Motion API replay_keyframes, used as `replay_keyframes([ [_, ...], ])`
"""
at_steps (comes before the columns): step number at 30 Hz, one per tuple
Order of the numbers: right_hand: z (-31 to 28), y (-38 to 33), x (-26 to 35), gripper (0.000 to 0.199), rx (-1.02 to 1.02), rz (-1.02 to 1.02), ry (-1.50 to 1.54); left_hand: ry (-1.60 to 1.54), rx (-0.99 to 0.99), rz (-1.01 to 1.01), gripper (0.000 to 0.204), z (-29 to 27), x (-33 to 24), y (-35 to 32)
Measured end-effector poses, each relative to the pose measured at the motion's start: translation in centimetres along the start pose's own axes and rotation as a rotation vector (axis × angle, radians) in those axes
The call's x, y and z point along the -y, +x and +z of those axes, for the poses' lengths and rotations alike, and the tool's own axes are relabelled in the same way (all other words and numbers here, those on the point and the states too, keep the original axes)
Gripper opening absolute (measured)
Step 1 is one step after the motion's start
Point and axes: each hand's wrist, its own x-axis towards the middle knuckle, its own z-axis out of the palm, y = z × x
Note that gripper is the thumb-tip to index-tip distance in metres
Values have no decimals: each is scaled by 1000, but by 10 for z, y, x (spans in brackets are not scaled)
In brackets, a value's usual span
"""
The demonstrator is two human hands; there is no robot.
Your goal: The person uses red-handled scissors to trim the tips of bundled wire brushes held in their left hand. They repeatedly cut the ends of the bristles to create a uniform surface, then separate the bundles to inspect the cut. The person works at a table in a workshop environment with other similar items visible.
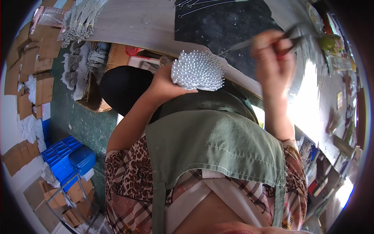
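Note:
My left hand [163, 82] is wrapped round a white, rounded bundle [198, 71] studded with many small silvery tips, held above my lap at the table's near edge. The fingers behind the bundle are hidden. To its right, my right hand [274, 58] is raised and smeared by motion. It grips a thin pointed tool [237, 46] with dark handles and a touch of red, whose exact kind the blur hides. The tool's point slants left toward the bundle, seemingly just apart from it.
A black mat [230, 29] lies on the grey table [136, 19], with several looped wires [194, 8] at its far edge. Wire bundles [80, 23] lie at the far left. A cardboard box [95, 95] and blue crates [62, 156] stand on the floor at left.

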Motion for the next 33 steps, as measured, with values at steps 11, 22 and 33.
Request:
replay_keyframes([
  [11,-239,157,31,31,4,424,-694,64,118,81,63,-17,47,0],
  [22,-248,91,-49,33,-43,296,-969,-199,13,-51,66,-16,39,2],
  [33,-13,-1,2,19,411,625,-98,-140,123,46,62,-15,32,10],
])
